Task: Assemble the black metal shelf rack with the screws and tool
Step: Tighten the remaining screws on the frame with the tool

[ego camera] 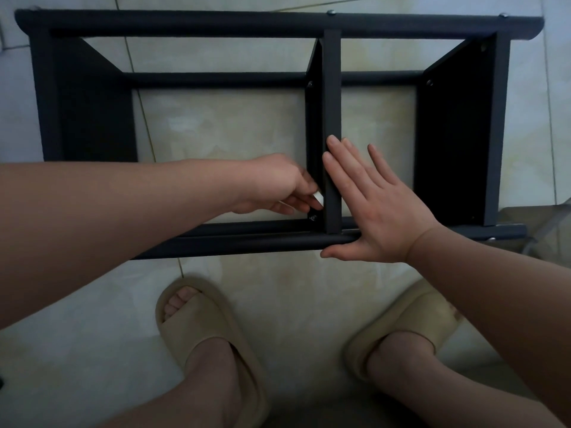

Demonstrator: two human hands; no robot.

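Bare forearms (pixel 123 217) and ankles (pixel 216 366); chunky beige open-toed slippers (pixel 197 316)

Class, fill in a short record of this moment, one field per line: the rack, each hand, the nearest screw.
Rack: black metal shelf rack lies on the tiled floor.
Left: left hand pinches a small white object beside the middle panel.
Right: right hand lies flat, fingers straight, against that panel and the near rail.
Screw: screw in the panel, just below the pinching fingers.
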